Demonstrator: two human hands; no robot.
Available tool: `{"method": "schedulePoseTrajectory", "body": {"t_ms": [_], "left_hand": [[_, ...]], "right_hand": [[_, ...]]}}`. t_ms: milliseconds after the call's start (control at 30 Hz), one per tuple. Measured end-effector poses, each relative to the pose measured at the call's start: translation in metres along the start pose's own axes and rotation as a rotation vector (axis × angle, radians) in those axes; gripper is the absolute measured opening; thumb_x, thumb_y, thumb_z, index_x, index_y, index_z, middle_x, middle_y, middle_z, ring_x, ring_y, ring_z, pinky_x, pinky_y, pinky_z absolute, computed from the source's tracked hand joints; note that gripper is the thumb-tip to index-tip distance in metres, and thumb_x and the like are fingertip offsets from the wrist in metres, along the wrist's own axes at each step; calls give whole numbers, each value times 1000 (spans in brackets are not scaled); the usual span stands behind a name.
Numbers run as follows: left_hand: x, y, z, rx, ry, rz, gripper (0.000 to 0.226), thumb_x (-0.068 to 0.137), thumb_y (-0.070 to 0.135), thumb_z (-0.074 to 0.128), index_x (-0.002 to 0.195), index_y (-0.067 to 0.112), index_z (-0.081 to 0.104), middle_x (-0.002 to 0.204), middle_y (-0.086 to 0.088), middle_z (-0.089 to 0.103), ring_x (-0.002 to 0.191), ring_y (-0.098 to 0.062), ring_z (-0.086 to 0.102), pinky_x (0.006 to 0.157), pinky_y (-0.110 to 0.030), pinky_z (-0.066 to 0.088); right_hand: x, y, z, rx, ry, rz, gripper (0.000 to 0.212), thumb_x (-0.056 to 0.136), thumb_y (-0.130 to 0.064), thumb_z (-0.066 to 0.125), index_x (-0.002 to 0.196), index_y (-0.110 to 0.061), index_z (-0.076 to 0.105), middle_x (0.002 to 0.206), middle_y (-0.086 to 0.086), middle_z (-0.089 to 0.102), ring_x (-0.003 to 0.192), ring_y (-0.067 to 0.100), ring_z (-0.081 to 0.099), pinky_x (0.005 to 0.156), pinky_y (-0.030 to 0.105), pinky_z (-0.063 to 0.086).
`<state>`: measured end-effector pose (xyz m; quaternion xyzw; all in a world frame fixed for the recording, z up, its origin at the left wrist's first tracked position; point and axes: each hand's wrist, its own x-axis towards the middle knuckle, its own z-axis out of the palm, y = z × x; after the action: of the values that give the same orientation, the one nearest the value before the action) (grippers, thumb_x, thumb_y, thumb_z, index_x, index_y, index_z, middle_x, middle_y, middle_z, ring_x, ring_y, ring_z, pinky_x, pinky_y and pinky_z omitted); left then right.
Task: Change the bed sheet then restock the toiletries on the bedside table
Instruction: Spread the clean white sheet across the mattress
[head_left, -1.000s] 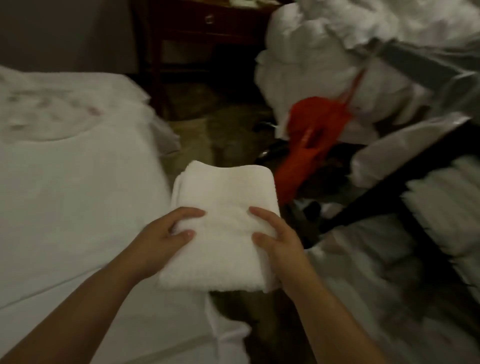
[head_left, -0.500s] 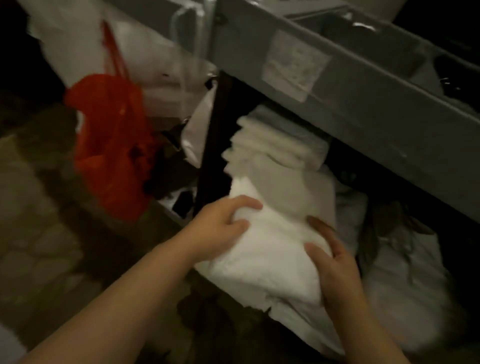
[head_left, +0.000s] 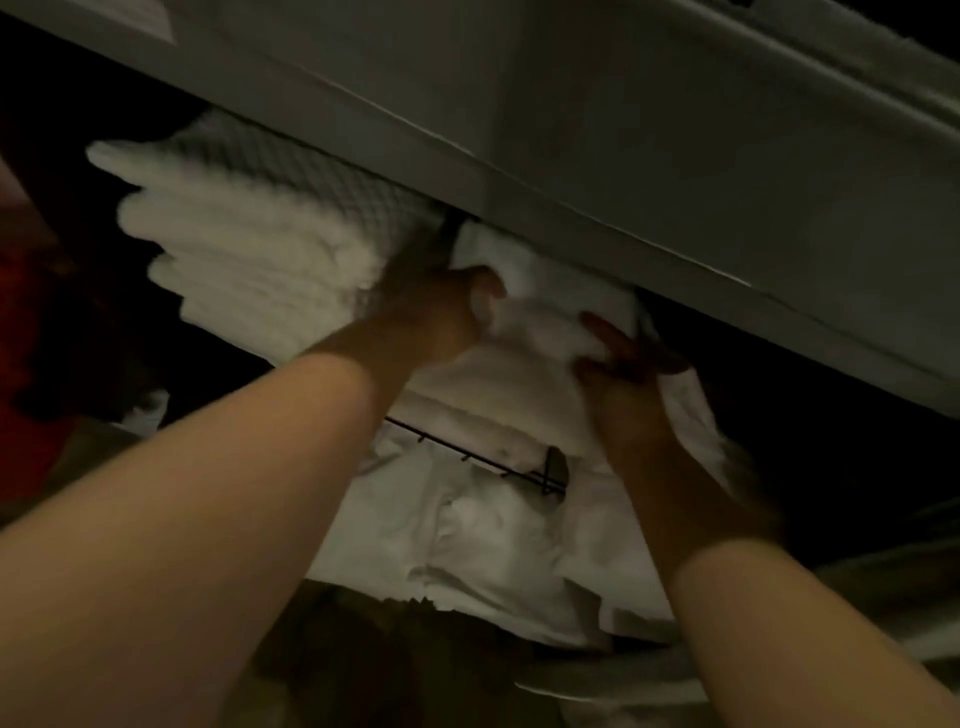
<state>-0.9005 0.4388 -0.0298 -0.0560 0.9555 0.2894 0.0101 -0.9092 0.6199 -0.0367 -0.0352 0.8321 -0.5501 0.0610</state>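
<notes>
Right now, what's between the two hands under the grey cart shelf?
In the head view, only the folded white towel lies between them: the left hand and right hand grip its two sides beneath the grey shelf.

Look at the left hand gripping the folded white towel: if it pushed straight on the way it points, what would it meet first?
Probably the dark gap under the grey cart shelf; the left hand and folded towel point there, beside the towel stack. Depth unclear.
</notes>
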Motion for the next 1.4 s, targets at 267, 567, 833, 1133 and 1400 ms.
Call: {"method": "schedulePoseTrajectory", "body": {"t_ms": [267, 567, 833, 1133, 1400], "left_hand": [[-15, -10, 45, 395, 165, 97, 55, 97, 45, 14, 146, 28, 33, 152, -9, 31, 140, -36, 22, 112, -55, 18], [-57, -31, 42, 272, -137, 14, 55, 101, 47, 16, 152, 26, 11, 160, 0, 7, 146, -23, 4, 118, -43, 13], [-253, -157, -90, 372, 213, -452, 53, 91, 39, 26, 99, 14, 71, 103, -7, 68, 98, -30, 60, 83, -40, 52], [-579, -265, -207, 522, 383, -949, 38, 76, 32, 36, 51, 18, 61, 51, -1, 58, 51, -25, 57, 50, -30, 47], [-709, -353, -312, 500, 471, -1376, 49, 99, 39, 21, 126, 17, 55, 122, -6, 59, 115, -24, 49, 97, -34, 36]], "right_hand": [[19, 33, 29, 34, -19, 108, 44, 98, 3, 35, 140, -7, 38, 130, 9, 46, 109, 18, 53, 59, -2, 38], [-19, 24, 57, -901, 68, -241, 61, 94, -41, 26, 132, -2, 51, 136, 34, 42, 121, 51, 45, 95, 59, 41], [-163, -101, 187, -879, -526, -511, 45, 94, -30, 45, 139, -22, 42, 135, 2, 51, 122, 22, 46, 102, 35, 33], [-400, -290, 428, -657, -924, -1144, 39, 96, -33, 40, 134, -23, 44, 135, -2, 49, 123, 19, 43, 103, 35, 33], [-540, -287, 549, -691, -1244, -1312, 42, 99, -38, 38, 139, -27, 38, 139, -6, 46, 127, 14, 42, 108, 30, 28]]}}
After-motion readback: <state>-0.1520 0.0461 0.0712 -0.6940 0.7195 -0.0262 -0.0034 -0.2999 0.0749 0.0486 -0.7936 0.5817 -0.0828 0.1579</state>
